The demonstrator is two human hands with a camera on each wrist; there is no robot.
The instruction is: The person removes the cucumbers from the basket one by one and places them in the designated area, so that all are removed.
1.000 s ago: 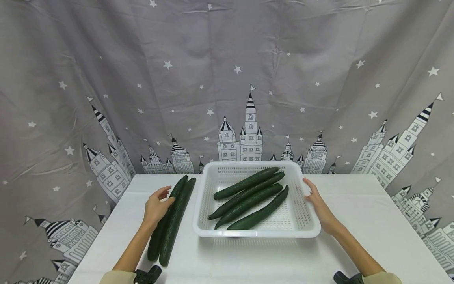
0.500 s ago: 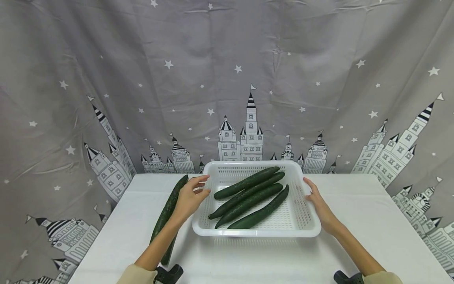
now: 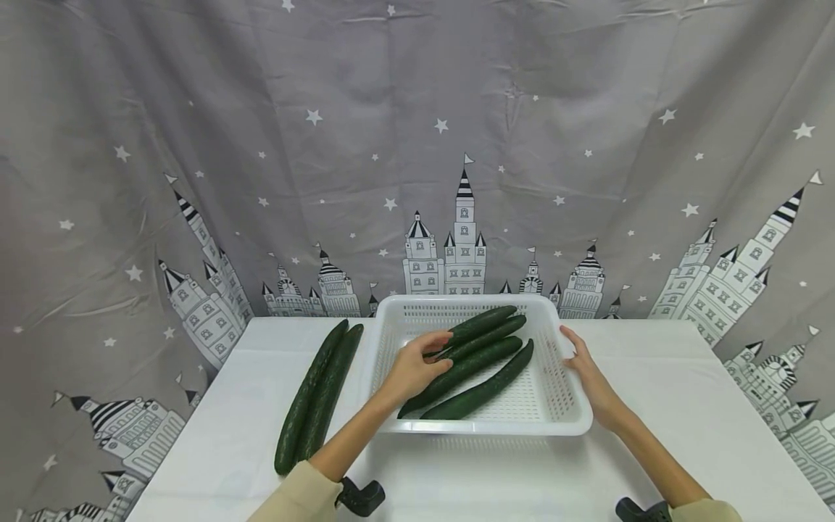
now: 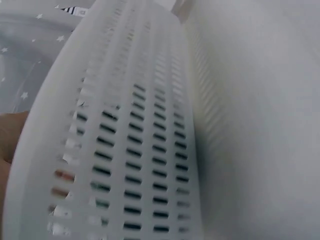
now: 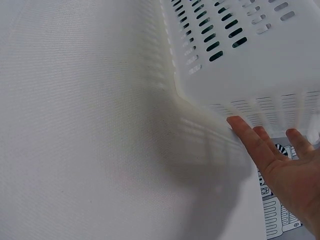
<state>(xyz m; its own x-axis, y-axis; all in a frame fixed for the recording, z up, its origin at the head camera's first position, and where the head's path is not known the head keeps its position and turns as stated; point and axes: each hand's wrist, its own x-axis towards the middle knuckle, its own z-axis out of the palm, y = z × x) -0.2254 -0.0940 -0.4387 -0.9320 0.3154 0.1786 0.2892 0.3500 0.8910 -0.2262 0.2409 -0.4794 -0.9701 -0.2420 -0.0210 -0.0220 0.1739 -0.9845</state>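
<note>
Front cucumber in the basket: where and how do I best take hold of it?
Probably across the middle of the front cucumber, grip coming from above: it lies slantwise in the basket, bowed away from the next cucumber, with a visible gap between them there.

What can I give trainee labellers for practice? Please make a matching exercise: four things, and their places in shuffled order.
Things
1. Left hand
2. Right hand
3. Pair of cucumbers
4. Castle-print curtain

Places
A. Behind the table
B. At the outside of the right end of the basket
C. In or over the basket
D. On the table, left of the basket

Right pairs: 1-C; 2-B; 3-D; 4-A
</note>
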